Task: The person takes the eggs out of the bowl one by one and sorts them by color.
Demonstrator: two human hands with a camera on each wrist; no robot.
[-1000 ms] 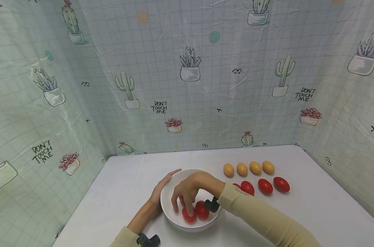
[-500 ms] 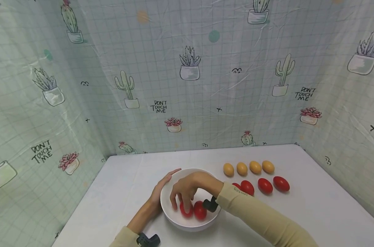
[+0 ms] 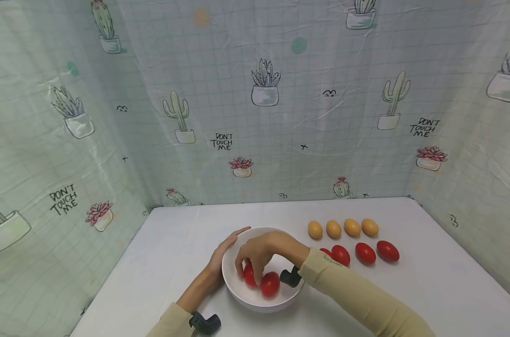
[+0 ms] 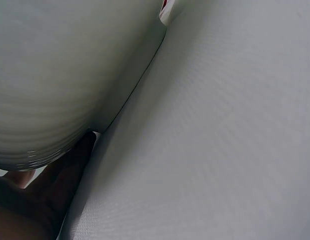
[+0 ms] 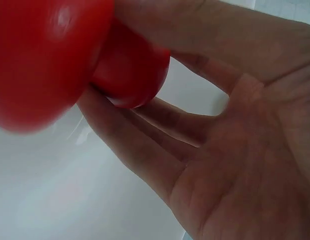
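Observation:
A white bowl (image 3: 261, 305) stands on the table, and my left hand (image 3: 218, 257) grips its left side, fingers reaching along the far-left rim. In the left wrist view the bowl's outer wall (image 4: 54, 75) fills the upper left, with the dark fingers (image 4: 59, 185) close against its base. My right hand (image 3: 258, 250) reaches down inside, thumb and fingers round one red tomato (image 5: 132, 72). A second red tomato (image 3: 270, 284) lies in the bowl beside it, large in the right wrist view's upper left corner.
Right of the bowl, several red tomatoes (image 3: 365, 253) lie in a row, one partly hidden by the right sleeve (image 3: 347, 281). Behind them is a row of several small yellow oval fruits (image 3: 352, 227). A cactus-print curtain (image 3: 204, 93) hangs behind and beside the white table (image 3: 183, 243).
My right fingers have closed round the left tomato, which has shifted toward the far left inside the bowl. The second tomato has rolled slightly left. My left hand stays on the bowl.

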